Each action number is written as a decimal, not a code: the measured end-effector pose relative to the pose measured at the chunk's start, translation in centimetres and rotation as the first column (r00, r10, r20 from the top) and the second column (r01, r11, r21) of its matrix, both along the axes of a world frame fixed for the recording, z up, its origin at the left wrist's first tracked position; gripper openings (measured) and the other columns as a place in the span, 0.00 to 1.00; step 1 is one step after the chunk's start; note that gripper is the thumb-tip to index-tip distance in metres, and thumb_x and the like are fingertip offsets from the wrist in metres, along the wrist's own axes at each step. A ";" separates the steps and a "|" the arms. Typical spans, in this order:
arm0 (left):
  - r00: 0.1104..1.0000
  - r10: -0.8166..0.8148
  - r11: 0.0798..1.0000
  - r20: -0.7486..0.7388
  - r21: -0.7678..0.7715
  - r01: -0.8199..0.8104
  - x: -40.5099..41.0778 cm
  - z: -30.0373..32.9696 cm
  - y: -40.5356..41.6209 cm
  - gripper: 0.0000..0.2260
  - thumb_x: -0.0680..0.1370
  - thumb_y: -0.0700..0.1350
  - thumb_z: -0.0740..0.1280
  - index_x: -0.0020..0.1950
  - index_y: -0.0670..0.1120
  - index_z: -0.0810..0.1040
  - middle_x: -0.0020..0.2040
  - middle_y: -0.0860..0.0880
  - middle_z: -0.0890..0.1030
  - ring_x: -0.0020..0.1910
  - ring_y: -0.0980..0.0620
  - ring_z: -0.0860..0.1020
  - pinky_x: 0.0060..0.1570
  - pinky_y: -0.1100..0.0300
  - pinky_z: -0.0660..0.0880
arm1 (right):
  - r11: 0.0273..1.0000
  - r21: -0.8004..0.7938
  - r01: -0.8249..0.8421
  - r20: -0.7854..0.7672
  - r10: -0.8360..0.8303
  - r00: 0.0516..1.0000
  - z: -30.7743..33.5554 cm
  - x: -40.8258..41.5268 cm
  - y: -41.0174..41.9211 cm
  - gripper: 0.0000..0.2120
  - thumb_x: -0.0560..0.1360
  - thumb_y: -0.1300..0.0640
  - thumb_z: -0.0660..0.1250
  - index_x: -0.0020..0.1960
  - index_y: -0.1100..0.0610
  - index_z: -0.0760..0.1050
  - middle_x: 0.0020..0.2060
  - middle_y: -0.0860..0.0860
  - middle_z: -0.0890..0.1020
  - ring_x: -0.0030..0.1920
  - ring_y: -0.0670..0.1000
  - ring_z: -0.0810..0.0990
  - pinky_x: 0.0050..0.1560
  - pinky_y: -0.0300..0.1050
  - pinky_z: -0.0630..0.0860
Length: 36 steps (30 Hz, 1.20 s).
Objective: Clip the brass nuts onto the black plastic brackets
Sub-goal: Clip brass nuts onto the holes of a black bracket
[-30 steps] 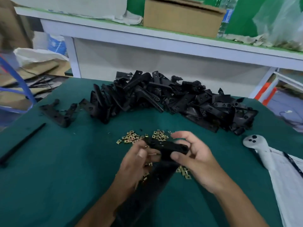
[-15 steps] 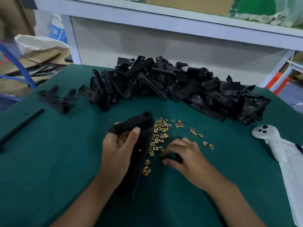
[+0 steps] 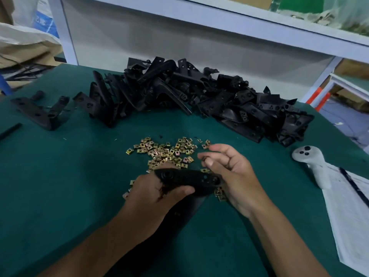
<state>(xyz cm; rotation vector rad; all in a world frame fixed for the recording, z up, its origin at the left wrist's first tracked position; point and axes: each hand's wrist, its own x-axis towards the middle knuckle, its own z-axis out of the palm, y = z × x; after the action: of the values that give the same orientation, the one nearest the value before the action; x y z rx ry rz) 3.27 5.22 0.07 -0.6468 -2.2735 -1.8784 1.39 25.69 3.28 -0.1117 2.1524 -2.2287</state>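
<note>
This was a small factory or assembly workshop. A work table [image 3: 60,186] covered in green felt carried a large heap of identical black plastic brackets [image 3: 199,96] and a scatter of loose brass nuts [image 3: 165,150], parts in bulk for hand assembly. Behind it stood a white metal shelf frame [image 3: 219,23], with cardboard [image 3: 30,54] and sacks on the floor beside it.

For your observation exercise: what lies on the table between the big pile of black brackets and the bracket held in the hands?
In the head view, loose brass nuts lie scattered on the green table.
</note>
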 end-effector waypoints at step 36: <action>0.999 0.022 0.997 0.045 -0.076 -0.018 -0.5 -0.4 -0.2 0.11 0.73 0.63 0.66 0.53 0.63 0.80 0.41 0.60 0.84 0.41 0.61 0.82 0.37 0.67 0.75 | 0.979 0.184 -0.090 -0.134 0.116 0.984 -0.4 0.7 0.1 0.07 0.72 0.45 0.72 0.40 0.47 0.82 0.41 0.52 0.84 0.43 0.52 0.77 0.45 0.46 0.73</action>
<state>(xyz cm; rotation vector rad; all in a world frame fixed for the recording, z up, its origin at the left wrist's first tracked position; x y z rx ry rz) 2.72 5.06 -0.28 -0.5941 -2.3805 -1.8241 2.06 25.83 2.91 -0.3803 2.3470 -2.0203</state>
